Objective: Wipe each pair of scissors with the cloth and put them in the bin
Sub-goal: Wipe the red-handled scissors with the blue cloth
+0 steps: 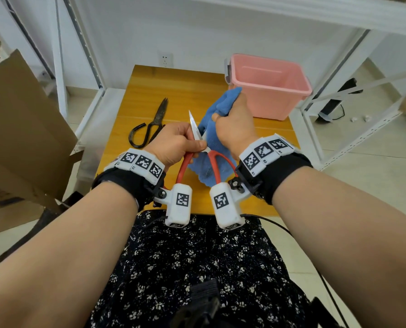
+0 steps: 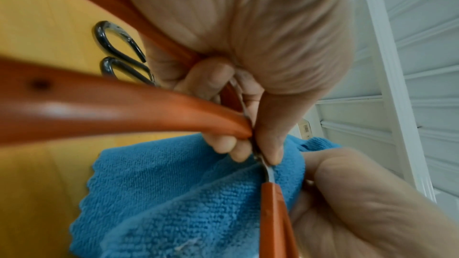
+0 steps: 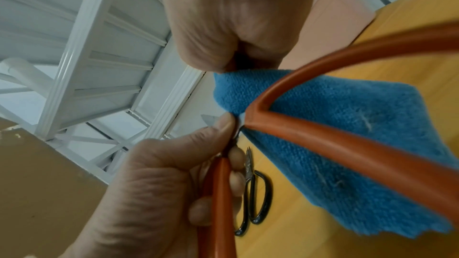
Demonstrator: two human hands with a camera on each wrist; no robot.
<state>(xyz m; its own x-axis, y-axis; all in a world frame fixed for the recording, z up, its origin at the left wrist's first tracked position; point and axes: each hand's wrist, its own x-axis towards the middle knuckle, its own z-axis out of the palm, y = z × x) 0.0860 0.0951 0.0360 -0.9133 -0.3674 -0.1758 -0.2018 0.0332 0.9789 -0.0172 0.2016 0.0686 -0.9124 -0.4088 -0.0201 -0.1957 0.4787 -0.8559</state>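
My left hand (image 1: 183,143) grips the red-handled scissors (image 1: 212,166) near their pivot, above the wooden table. One bare blade (image 1: 194,126) points up and away; the scissors stand spread apart. My right hand (image 1: 232,124) holds the blue cloth (image 1: 217,107) bunched around the other blade, which is hidden inside it. In the left wrist view my thumb and fingers (image 2: 268,144) pinch the pivot beside the cloth (image 2: 174,193). The right wrist view shows the red handles (image 3: 323,144) crossing the cloth (image 3: 347,134). The pink bin (image 1: 268,86) stands at the table's far right.
A pair of black scissors (image 1: 150,126) lies shut on the table's (image 1: 135,95) left side, also seen as black scissors (image 3: 253,199) in the right wrist view. White metal shelving (image 1: 339,74) flanks the table. Cardboard (image 1: 20,119) leans at the left.
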